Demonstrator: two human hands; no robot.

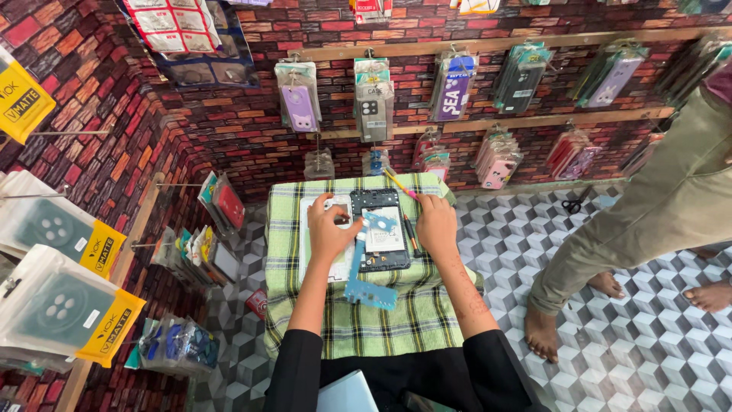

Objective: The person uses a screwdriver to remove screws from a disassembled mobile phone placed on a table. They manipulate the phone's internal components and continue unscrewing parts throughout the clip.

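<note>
Head view: left hand [329, 229] and right hand [436, 226] rest on opened phone [381, 236], fingertips hidden, grip unclear.

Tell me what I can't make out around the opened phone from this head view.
- Opened phone: internal parts too small to identify.
- Left hand: fingertips cover the white panel; grip unclear.
- Right hand: hides whatever lies beneath it.
- Standing person: upper body cut off by the right edge.

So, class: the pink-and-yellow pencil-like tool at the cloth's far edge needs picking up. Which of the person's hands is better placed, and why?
Probably the right hand. It rests beside the opened phone, just below the tool, while the left hand lies on the white back cover, across the phone from it.
</note>
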